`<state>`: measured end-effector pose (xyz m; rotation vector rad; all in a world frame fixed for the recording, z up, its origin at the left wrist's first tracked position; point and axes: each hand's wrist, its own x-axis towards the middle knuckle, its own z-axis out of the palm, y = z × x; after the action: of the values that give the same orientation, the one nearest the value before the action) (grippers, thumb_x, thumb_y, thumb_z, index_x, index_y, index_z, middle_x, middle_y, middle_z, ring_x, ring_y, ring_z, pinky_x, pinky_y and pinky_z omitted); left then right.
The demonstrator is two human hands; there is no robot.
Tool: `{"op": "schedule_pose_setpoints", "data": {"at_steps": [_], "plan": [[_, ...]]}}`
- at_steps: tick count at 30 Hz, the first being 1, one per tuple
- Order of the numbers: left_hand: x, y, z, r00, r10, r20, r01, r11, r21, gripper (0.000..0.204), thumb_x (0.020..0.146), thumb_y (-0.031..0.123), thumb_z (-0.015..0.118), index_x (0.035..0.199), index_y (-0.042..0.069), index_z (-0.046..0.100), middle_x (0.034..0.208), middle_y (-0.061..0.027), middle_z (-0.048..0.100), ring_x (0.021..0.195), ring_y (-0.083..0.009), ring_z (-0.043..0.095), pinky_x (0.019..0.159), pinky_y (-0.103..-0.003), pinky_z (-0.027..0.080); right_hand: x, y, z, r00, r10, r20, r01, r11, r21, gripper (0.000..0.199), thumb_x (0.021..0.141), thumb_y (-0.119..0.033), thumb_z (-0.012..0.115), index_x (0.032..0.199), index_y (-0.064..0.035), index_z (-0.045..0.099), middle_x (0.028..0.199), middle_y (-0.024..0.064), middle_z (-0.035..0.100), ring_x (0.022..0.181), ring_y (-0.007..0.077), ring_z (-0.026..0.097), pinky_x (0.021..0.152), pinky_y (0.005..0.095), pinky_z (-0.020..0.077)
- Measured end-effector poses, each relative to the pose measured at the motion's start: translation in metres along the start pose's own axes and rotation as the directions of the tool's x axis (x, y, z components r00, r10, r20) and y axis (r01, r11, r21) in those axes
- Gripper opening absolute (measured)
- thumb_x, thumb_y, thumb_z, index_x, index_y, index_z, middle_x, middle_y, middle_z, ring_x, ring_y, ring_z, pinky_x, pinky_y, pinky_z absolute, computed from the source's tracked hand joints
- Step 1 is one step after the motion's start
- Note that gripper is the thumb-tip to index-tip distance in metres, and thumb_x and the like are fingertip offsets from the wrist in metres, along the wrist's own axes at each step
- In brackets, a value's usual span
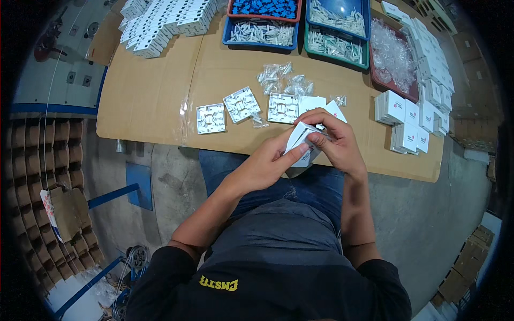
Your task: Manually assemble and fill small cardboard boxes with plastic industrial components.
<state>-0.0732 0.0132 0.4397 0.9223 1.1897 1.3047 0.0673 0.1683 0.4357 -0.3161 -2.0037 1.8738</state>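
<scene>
Both my hands hold a white square box-like piece [301, 140] at the table's near edge, tilted, with a dark gap along its upper side. My left hand [270, 160] grips its lower left, thumb on its face. My right hand [337, 142] curls round the upper right, thumb pressing on the front and fingers over the top. Just beyond lie white square plastic frames with moulded insides: one [283, 108] close to my hands, another [241, 104] turned at an angle, and a third [211, 119] farther left. White printed square pieces [312, 103] lie partly behind my right hand.
Small clear bags [276, 77] lie mid-table. At the back stand bins of blue parts [265, 8] and pale slim parts [261, 32], plus a red bin of clear bags [393, 53]. White square pieces are stacked at right [409, 122] and back left [166, 24].
</scene>
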Motion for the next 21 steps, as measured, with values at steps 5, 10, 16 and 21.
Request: {"op": "schedule_pose_setpoints", "data": {"at_steps": [5,10,16,21], "plan": [[0.005,-0.003,-0.002,1.000,-0.015,-0.028,0.016,0.999,0.047,0.036,0.108,0.028,0.052,0.133,0.001,0.053,0.102,-0.0043,0.063,0.091,-0.0087,0.055,0.080,-0.028,0.048,0.001,0.005,0.006,0.998,-0.017,-0.068,0.012,0.997,-0.076,0.020,0.095,-0.010,0.066,0.112,0.0017,0.065,0.116,0.0114,0.066,0.110,0.0229,0.061,0.098,0.0344,0.0457],[-0.001,-0.008,0.000,0.995,-0.095,-0.042,0.097,0.995,0.035,0.035,0.108,0.027,0.052,0.131,0.001,0.054,0.100,-0.0044,0.063,0.090,-0.0087,0.054,0.079,-0.028,0.048,-0.003,0.010,0.012,0.995,-0.052,-0.081,0.043,0.993,-0.111,0.020,0.095,-0.010,0.065,0.112,0.0016,0.065,0.113,0.0118,0.067,0.109,0.0241,0.061,0.097,0.0344,0.0457],[-0.002,-0.019,0.000,0.998,-0.018,-0.058,0.021,0.999,0.044,0.042,0.108,0.026,0.051,0.143,0.001,0.048,0.110,-0.0072,0.064,0.098,-0.0105,0.057,0.087,-0.028,0.048,-0.004,0.017,0.012,0.992,-0.083,-0.098,0.067,0.984,-0.163,0.023,0.093,-0.012,0.070,0.112,0.0008,0.066,0.113,0.0109,0.067,0.109,0.0226,0.061,0.097,0.0341,0.0461],[0.006,-0.014,0.004,0.981,0.080,-0.177,-0.089,0.995,-0.043,0.052,0.108,0.022,0.052,0.155,0.004,0.038,0.130,-0.0075,0.057,0.112,-0.0122,0.054,0.096,-0.029,0.046,0.002,0.017,0.030,0.921,-0.004,-0.390,0.060,0.989,0.132,0.053,0.091,-0.012,0.076,0.138,-0.0016,0.053,0.129,0.0092,0.062,0.120,0.0206,0.058,0.102,0.0341,0.0452]]}}
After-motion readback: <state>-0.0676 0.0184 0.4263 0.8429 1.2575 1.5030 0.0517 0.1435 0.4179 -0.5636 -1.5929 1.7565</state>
